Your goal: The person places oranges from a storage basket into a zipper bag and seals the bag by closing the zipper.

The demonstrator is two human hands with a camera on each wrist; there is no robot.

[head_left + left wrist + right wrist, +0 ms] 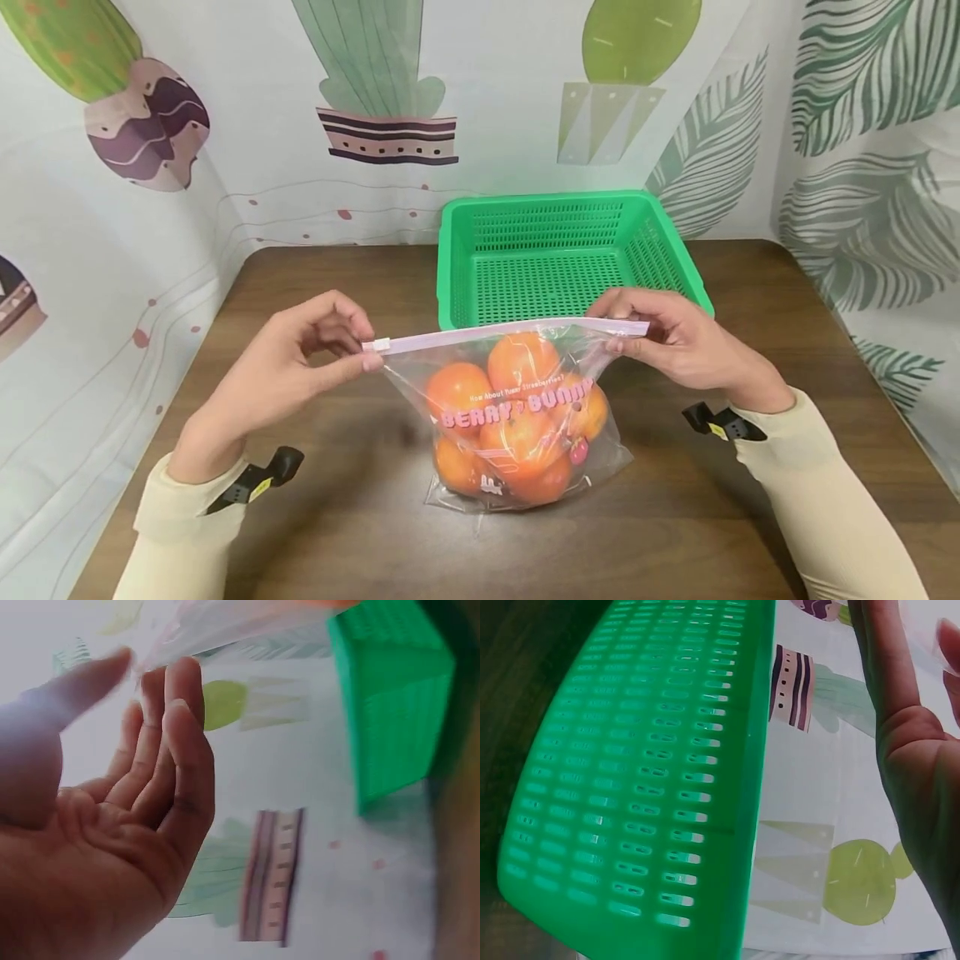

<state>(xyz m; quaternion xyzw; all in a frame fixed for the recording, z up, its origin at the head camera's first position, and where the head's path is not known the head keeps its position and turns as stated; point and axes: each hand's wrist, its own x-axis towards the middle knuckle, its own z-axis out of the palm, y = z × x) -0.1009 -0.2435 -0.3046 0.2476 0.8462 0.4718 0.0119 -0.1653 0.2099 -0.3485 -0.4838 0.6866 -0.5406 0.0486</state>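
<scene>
A clear zip bag (613, 457) with pink lettering hangs upright in front of me, its bottom close over the table. Several round, shiny orange fruits (522, 367) fill it. Its lilac top strip (495, 333) is stretched sideways between both hands. At the strip's left end, beside the white slider (382, 344), my left hand (281, 358) pinches the bag between thumb and fingers. My right hand (678, 346) pinches the other end, slightly higher. The left wrist view catches a blurred bit of the bag (232, 622) above the left hand's fingertips.
Behind the bag a green perforated basket (573, 200) stands at the back of the brown wooden table (337, 533). The bag and right hand overlap its front edge in the head view. A white cloth (510, 67) printed with cacti and leaves hangs around the table.
</scene>
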